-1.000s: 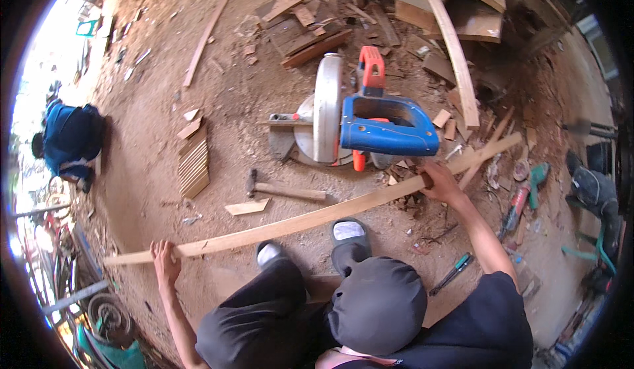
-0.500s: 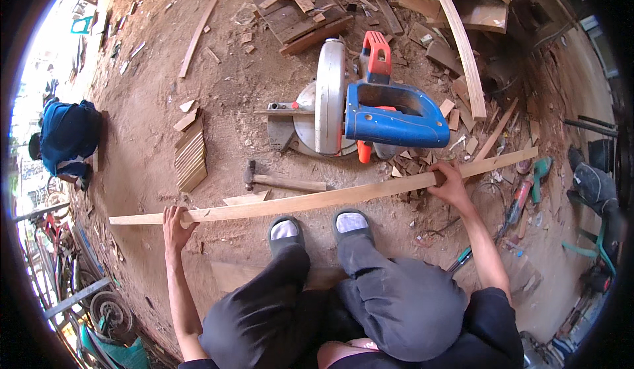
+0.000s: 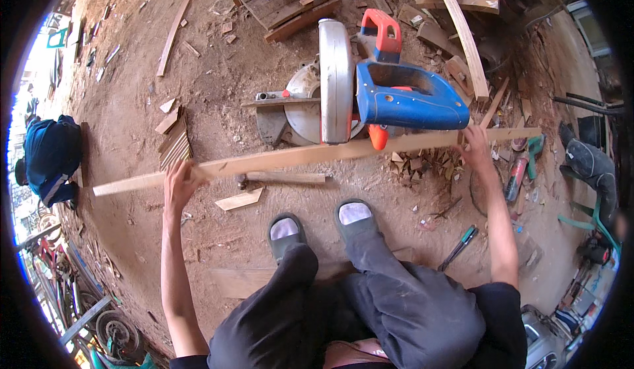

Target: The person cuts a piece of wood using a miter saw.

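A long pale timber strip (image 3: 277,158) lies crosswise in front of a blue, orange and silver mitre saw (image 3: 413,105), close to its base and under the saw's handle. My left hand (image 3: 181,183) grips the strip toward its left end, below a small stack of cut wood pieces (image 3: 172,138). My right hand (image 3: 475,148) holds the strip right of the saw, just below the blue handle. Behind the strip's middle lies a hammer (image 3: 290,177), partly hidden, with a short angled offcut (image 3: 239,199) near it. Both hands are a little blurred.
A crouching person in blue (image 3: 49,158) is at the far left beside piled metal items and wheels. Wood scraps and boards (image 3: 297,19) lie behind the saw. A red and green tool (image 3: 518,167), a black-green tool (image 3: 459,247) and dark clutter lie to the right.
Both my hands have moved forward, away from me, carrying the strip from beside my feet up to the front of the saw; the strip now lies more level across the view.
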Available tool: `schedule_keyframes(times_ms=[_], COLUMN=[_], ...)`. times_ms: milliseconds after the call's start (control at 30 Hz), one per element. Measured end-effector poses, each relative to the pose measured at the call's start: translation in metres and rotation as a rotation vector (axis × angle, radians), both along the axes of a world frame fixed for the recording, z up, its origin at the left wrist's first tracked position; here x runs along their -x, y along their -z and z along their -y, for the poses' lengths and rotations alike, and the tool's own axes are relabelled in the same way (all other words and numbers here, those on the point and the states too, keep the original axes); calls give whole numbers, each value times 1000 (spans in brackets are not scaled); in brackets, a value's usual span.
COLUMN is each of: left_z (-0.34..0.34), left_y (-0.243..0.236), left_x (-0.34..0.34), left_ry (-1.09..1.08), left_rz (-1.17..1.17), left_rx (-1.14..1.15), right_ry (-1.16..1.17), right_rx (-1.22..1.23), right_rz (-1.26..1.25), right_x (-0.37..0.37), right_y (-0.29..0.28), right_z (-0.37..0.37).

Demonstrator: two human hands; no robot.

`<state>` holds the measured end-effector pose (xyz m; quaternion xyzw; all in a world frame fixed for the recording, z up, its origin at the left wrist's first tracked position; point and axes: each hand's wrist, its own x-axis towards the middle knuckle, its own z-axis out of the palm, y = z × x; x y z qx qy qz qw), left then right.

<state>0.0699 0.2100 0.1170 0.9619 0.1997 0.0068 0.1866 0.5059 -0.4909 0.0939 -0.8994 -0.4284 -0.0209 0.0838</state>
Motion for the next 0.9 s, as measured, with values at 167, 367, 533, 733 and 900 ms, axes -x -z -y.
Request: schedule_keyframes(times_ms=[167, 367, 533, 733, 900], left_z=[-17, -27, -35, -39, -48], left_y=[12, 38, 51, 70, 81], left_x=[-59, -101, -98, -103, -101], left_ry=[178, 194, 122, 132, 107], left_rz=[62, 72, 30, 40, 74], left_rx=[-125, -105, -120, -260, -332], right_ry=[65, 239, 324, 153, 222], right_rx=[12, -39, -32, -61, 19], right_rz=[39, -55, -13, 104, 73], right_x=[-25, -26, -18, -27, -27], right_y=[19, 28, 27, 40, 55], right_z=[-8, -9, -36, -41, -45])
